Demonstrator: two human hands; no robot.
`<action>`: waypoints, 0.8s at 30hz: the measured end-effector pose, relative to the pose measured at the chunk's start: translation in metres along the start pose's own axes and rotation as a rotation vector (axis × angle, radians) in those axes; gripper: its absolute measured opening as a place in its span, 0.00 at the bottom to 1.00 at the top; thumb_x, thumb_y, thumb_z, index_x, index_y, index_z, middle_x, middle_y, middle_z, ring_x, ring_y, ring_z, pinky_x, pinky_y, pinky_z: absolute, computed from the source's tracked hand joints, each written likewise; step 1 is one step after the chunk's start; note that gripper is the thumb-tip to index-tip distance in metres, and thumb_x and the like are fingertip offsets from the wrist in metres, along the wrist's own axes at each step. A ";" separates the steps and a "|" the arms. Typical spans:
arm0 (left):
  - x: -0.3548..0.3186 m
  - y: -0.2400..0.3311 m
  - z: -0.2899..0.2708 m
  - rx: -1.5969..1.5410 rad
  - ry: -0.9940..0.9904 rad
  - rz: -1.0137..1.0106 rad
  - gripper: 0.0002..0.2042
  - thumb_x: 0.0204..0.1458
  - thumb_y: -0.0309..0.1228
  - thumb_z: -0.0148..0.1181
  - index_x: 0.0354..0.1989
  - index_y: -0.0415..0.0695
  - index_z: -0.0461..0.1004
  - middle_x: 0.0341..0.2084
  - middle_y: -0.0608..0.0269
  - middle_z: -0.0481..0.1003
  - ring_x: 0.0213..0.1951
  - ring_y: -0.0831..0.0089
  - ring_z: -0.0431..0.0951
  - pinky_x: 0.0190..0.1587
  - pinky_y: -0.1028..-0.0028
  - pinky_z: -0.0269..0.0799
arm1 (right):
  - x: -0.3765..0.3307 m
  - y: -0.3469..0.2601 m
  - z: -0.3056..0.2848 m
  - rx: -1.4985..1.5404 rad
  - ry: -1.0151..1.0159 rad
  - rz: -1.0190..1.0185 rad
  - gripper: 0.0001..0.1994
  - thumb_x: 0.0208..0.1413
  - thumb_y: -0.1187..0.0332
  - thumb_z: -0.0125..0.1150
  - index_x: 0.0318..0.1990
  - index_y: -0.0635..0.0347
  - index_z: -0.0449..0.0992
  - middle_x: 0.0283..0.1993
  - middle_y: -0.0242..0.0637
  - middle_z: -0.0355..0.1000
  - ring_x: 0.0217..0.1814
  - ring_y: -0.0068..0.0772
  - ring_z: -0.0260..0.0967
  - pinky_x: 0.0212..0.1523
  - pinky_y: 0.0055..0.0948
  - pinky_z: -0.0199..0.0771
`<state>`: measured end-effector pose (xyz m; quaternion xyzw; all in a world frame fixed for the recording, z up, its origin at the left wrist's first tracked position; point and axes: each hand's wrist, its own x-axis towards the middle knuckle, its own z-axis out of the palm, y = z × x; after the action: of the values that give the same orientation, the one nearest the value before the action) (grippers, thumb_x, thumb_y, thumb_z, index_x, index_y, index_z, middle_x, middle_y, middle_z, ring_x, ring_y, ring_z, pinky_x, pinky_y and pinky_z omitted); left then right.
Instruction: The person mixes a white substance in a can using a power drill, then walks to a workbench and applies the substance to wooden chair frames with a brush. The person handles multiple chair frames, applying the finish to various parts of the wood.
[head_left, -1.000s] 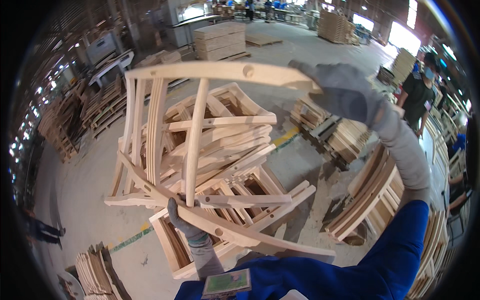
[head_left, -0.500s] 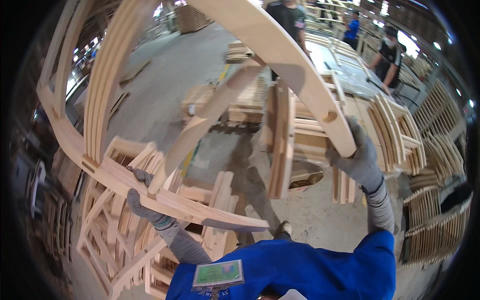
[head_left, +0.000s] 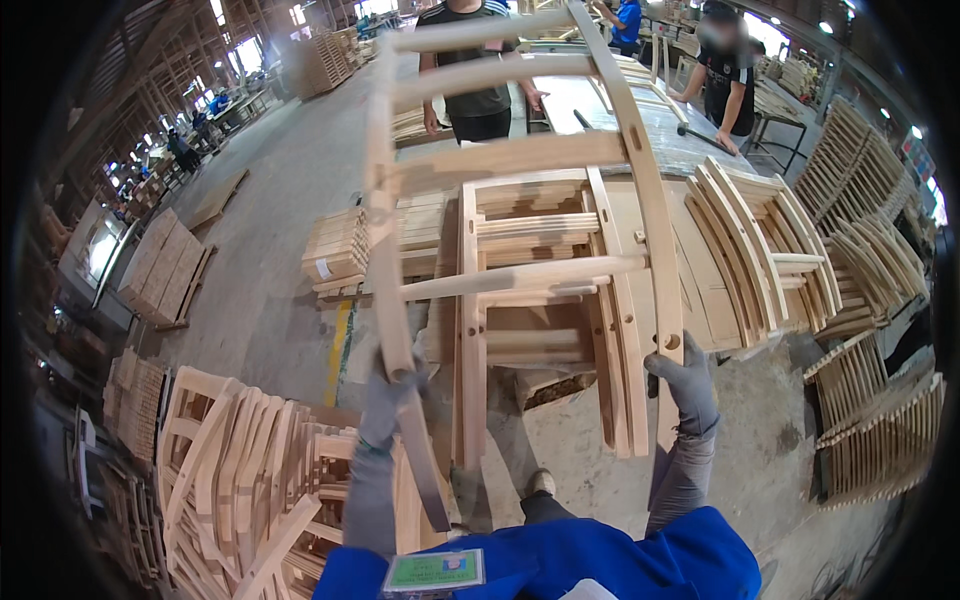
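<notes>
I hold a pale wooden chair-back frame (head_left: 520, 152) raised in front of me, two long curved posts joined by several crossbars. My gloved left hand (head_left: 393, 398) is closed around the lower part of its left post. On the opposite side, my gloved right hand (head_left: 688, 388) grips the right post near a round hole. Behind the held frame, a stack of similar chair-back frames (head_left: 622, 375) rests on brown board. Both posts' lower ends extend below my hands toward my body.
More frames (head_left: 740, 255) stand stacked on the right. A heap of wooden frames (head_left: 235, 460) lies at lower left. Bundled slats (head_left: 337, 245) sit on the floor beyond. Two people (head_left: 470, 75) (head_left: 728, 85) stand by a work table (head_left: 640, 140); a hammer (head_left: 700, 135) lies there.
The frame has turned from a slanted, sideways position to face me, with its crossbars running across. My left hand has moved right and changed its place on the frame; the right hand is slightly lower.
</notes>
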<state>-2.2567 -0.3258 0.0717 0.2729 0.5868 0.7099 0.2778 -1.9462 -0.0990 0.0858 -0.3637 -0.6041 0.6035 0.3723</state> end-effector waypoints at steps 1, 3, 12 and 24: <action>-0.009 -0.040 0.000 0.089 0.087 0.000 0.16 0.45 0.26 0.61 0.42 0.38 0.65 0.26 0.59 0.71 0.21 0.73 0.73 0.21 0.75 0.73 | 0.010 0.006 -0.004 -0.017 0.000 0.034 0.20 0.43 0.72 0.65 0.44 0.69 0.68 0.34 0.34 0.71 0.31 0.21 0.68 0.33 0.20 0.69; -0.013 -0.081 0.013 0.216 0.013 -0.048 0.18 0.41 0.25 0.62 0.41 0.37 0.66 0.25 0.61 0.71 0.21 0.76 0.74 0.21 0.77 0.72 | 0.032 0.030 -0.019 -0.064 0.027 0.109 0.19 0.44 0.70 0.64 0.43 0.69 0.69 0.33 0.35 0.72 0.29 0.21 0.68 0.33 0.20 0.68; 0.031 -0.146 0.041 0.297 0.013 -0.322 0.18 0.40 0.29 0.63 0.40 0.37 0.69 0.27 0.61 0.74 0.27 0.76 0.76 0.27 0.74 0.74 | 0.094 0.110 -0.051 -0.097 -0.001 0.182 0.19 0.44 0.65 0.64 0.42 0.70 0.71 0.32 0.37 0.73 0.32 0.23 0.69 0.33 0.22 0.68; 0.100 -0.158 0.086 1.316 -0.030 -0.354 0.47 0.39 0.42 0.58 0.67 0.47 0.38 0.67 0.48 0.37 0.67 0.48 0.38 0.65 0.54 0.41 | 0.164 0.152 -0.028 -0.924 0.202 -0.057 0.35 0.48 0.55 0.58 0.61 0.63 0.55 0.56 0.54 0.64 0.57 0.53 0.63 0.53 0.42 0.63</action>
<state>-2.2531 -0.1709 -0.0639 0.2947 0.9283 0.1451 0.1740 -1.9983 0.0603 -0.0649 -0.5314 -0.7798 0.2228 0.2448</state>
